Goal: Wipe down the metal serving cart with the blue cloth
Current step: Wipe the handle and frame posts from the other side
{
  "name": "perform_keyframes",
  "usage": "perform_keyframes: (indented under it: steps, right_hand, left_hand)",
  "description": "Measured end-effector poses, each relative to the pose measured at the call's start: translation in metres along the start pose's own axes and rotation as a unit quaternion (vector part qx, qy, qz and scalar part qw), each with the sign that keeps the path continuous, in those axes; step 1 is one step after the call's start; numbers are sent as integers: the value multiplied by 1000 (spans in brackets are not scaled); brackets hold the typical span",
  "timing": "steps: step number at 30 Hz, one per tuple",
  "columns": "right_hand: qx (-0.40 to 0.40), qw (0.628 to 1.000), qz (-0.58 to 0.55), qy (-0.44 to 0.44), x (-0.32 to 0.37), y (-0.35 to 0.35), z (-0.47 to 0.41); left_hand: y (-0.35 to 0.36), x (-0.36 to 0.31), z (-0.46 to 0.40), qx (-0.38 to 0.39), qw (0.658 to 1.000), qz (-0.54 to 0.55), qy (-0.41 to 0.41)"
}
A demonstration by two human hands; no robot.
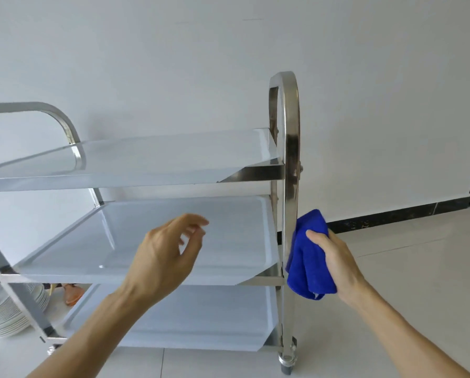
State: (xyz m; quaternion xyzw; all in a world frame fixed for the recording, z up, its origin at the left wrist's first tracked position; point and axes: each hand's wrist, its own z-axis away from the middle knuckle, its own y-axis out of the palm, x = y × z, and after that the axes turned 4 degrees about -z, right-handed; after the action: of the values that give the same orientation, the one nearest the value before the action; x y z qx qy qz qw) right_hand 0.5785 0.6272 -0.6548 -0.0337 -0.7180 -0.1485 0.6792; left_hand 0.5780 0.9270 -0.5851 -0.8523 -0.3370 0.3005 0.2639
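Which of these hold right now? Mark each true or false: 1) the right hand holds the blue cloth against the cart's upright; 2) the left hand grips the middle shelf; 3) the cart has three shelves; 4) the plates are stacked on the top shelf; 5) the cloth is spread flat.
1) True: the right hand has its grip on the blue cloth, which is against the right upright of the cart.
2) False: the left hand hovers open over the middle shelf, gripping nothing.
3) True: top shelf, middle shelf and bottom shelf.
4) False: the stacked plates sit low at the left, beyond the cart.
5) False: it is bunched in the hand.
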Motion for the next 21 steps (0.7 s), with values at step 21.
perform_keyframes:
  steps: [21]
  right_hand:
    - [245,967,-36,-62,8,108,140]
  left_hand:
    - [-98,-112,-35,-127,974,181,-40]
